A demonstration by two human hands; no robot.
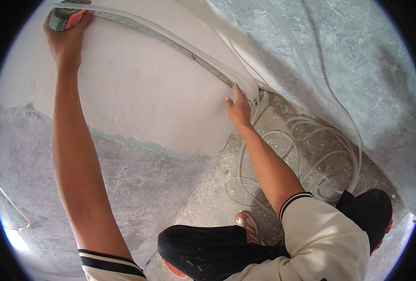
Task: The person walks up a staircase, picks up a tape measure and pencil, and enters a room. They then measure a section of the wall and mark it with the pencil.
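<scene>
High at the left, my left hand is closed around a black and red tape measure held against the wall. Its metal blade stretches down to the right in a slight bow. At its lower end, near the corner, my right hand has its fingers on the blade, thumb standing a little away; its grip is partly hidden. A clear hose runs alongside the blade, close above it, and drops into the corner by my right hand.
Loose coils of clear hose lie on the rough, speckled floor near my feet. The wall is white above and grey below, with a green ragged edge between. A grey wall rises on the right; hose hangs across it.
</scene>
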